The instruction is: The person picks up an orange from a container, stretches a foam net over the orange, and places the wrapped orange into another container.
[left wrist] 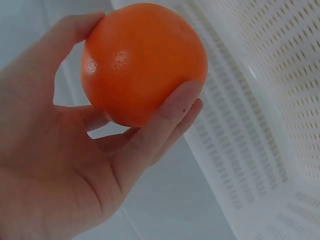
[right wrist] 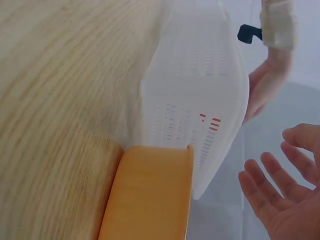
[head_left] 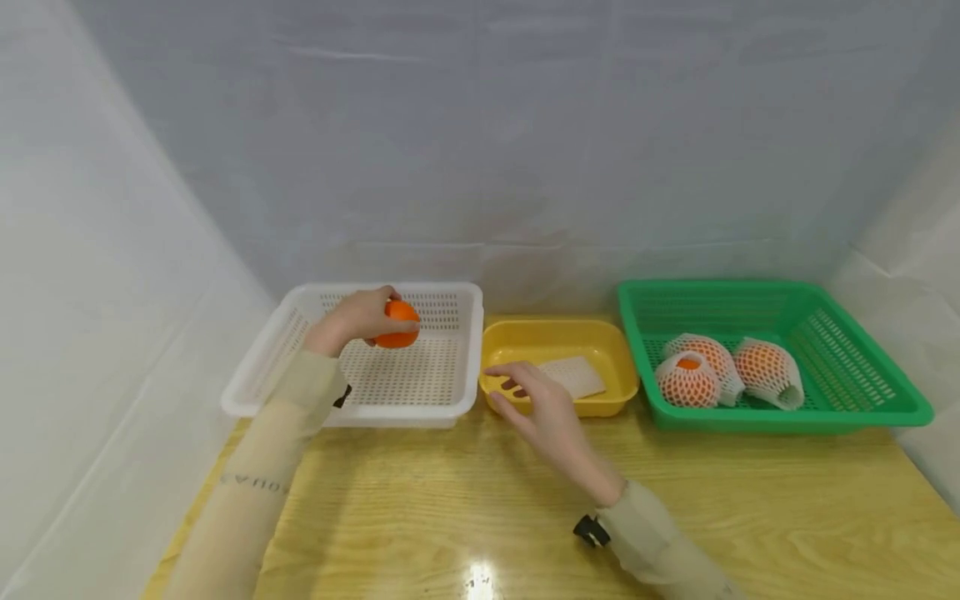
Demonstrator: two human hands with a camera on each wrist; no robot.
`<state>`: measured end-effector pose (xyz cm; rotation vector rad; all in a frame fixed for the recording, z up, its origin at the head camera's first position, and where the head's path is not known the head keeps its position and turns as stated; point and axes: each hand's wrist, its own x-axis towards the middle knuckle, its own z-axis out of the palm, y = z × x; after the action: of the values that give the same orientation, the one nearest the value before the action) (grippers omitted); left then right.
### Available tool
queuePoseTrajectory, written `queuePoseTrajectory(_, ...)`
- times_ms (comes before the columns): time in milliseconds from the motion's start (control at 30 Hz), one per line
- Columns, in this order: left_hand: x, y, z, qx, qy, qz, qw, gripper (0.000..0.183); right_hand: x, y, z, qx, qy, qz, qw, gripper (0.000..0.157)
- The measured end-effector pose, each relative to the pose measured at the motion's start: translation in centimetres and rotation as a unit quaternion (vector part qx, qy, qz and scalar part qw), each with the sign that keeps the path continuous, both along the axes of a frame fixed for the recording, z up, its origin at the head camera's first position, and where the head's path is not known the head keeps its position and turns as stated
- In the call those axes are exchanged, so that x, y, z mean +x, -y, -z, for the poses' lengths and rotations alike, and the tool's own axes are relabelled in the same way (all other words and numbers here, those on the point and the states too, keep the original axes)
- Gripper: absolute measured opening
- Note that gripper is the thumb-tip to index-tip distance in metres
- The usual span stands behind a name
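In the head view my left hand [head_left: 360,317] holds an orange [head_left: 397,325] above the white basket [head_left: 408,410]. The left wrist view shows the thumb and fingers curled round the shiny orange [left wrist: 145,65], gripping it from the side. My right hand [head_left: 551,421] hovers over the front left of the yellow tray [head_left: 622,367], its fingers loosely spread with nothing between them. A folded white foam net [head_left: 573,377] lies inside that tray. Seen from the right wrist, the right hand [right wrist: 290,190] has relaxed, parted fingers beside the yellow tray [right wrist: 150,195].
On the right stands a green basket [head_left: 787,419] with three oranges in white foam nets, one of them a netted orange [head_left: 687,383] at the front left. All containers stand along the back of the wooden table [head_left: 450,500]. White sheeting [head_left: 525,150] encloses the back and sides.
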<state>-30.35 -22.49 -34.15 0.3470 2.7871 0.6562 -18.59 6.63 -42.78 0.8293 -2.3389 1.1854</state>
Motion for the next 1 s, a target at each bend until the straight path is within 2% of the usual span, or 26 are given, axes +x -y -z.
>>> queuePoseTrajectory(100, 0.9, -0.7, -0.5, 0.031, 0.007, 0.0, 0.9995, 0.061, -0.7, 0.4, 0.0, -0.009, 0.006, 0.001, 1.0, 0.03)
queuePoseTrajectory(233, 2.1, -1.7, -0.9, 0.096, 0.025, 0.004, 0.995, 0.06, -1.2, 1.1, 0.0, -0.018, -0.002, 0.003, 1.0, 0.037)
queuePoseTrajectory(333, 3.2, -2.6, -0.9, 0.152, 0.044, 0.01, 0.9873, 0.058, -1.4, 1.5, -0.2, -0.028, -0.009, 0.004, 1.0, 0.046)
queuePoseTrajectory(433, 4.3, -3.5, -0.8, 0.207, 0.065, 0.019, 0.9761, 0.058, -1.6, 1.7, -0.4, -0.038, -0.018, 0.003, 0.999, 0.056)
queuePoseTrajectory(567, 5.5, -4.6, -0.5, 0.281, 0.1, 0.034, 0.954, 0.057, -1.9, 1.9, -0.6, -0.05, -0.034, -0.007, 0.998, 0.068)
queuePoseTrajectory(733, 6.6, -5.8, 0.0, 0.376, 0.16, 0.029, 0.9123, 0.058, -1.9, 2.1, -0.9, -0.065, -0.055, -0.021, 0.996, 0.079)
queuePoseTrajectory(800, 7.0, -6.3, 0.2, 0.399, 0.181, 0.025, 0.8987, 0.06, -1.9, 2.1, -1.0, -0.073, -0.056, -0.022, 0.996, 0.081)
queuePoseTrajectory(900, 7.5, -7.0, 0.3, 0.406, 0.192, 0.032, 0.8931, 0.065, -1.7, 1.9, -1.3, -0.089, -0.053, -0.02, 0.994, 0.084)
queuePoseTrajectory(1000, 8.0, -7.4, 0.3, 0.394, 0.185, 0.035, 0.8997, 0.071, -1.6, 1.7, -1.5, -0.102, -0.052, -0.021, 0.993, 0.087)
